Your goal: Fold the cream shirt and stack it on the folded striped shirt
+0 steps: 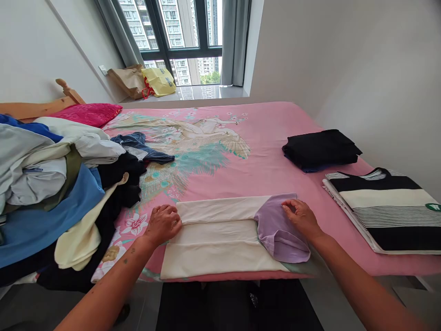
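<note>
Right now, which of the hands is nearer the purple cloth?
Right: the right hand is at the upper right of the purple cloth; the left hand is farther, at the left end of the cream fabric.

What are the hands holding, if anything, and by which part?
The left hand is at the left edge of the folded cream garment, the right hand at the upper right of its purple sleeve; whether either grips cannot be told.

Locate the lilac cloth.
In the head view, the lilac cloth lies right of centre near the front edge of the bed, at the right end of the cream cloth, by the right hand.
</note>
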{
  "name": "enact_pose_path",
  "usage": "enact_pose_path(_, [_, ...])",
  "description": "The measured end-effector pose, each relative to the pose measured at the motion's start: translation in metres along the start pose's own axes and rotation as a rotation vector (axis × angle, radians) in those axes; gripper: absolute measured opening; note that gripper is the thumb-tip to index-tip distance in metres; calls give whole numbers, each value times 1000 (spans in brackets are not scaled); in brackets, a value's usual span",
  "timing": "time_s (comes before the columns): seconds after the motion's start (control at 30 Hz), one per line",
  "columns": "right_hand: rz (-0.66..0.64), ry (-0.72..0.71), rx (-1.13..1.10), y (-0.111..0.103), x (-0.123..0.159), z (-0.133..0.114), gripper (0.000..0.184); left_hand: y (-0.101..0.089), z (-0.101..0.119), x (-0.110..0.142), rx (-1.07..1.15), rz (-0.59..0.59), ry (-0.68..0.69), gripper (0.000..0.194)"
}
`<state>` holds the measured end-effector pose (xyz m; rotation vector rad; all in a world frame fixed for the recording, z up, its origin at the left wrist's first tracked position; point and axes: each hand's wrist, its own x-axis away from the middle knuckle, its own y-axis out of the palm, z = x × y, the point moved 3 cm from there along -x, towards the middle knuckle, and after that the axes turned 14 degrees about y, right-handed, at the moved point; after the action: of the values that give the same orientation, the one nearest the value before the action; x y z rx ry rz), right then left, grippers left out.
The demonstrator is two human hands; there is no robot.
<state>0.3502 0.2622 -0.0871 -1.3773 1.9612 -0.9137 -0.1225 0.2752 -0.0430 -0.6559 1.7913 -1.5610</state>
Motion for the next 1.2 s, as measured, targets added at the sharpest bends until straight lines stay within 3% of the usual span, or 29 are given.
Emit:
enact_pose_path(0.1, [16,24,8,-3,-1,-4,26,4,2,-4,41,86,-76,22])
enact_pose_path(0.17, [26,24,4,-3,-1,-13,26,11,10,-12,99,137,-51,31])
enact_pose_path(0.23, [13,-17,4,-2,0,-23,25,22,19,-20,160,106,46,39])
enact_pose_path(0.3, [-29,-93,10,1,0,-25,25,34,22,-23,190,-15,95,43])
enact_pose_path(0.4, [-69,-153,95,1,-4,-11,24,48,7,-16,158,-191,-114,50])
enact_pose_path(0.5, [21,-104,201,-4,-11,9,26,48,-8,-8,80,-177,-335,51])
enact_pose_path(0.6, [102,-113,217,-5,-14,12,35,45,0,-12,50,-94,-217,52])
enact_pose_path(0.7, [-4,-95,312,6,-14,14,45,51,13,-12,100,-176,-103,56])
enact_pose_path(0.8, [-119,28,433,7,-14,29,50,57,10,-2,140,-293,-168,64])
enact_pose_path(0.9, [-63,45,364,-9,-5,34,46,48,7,5,116,-246,-194,64])
enact_pose_path(1.03, [-24,-166,142,-34,33,5,40,26,36,0,113,-57,-47,57])
enact_pose_path(1.2, [-219,-252,199,-43,96,-17,76,16,101,3,196,10,124,43])
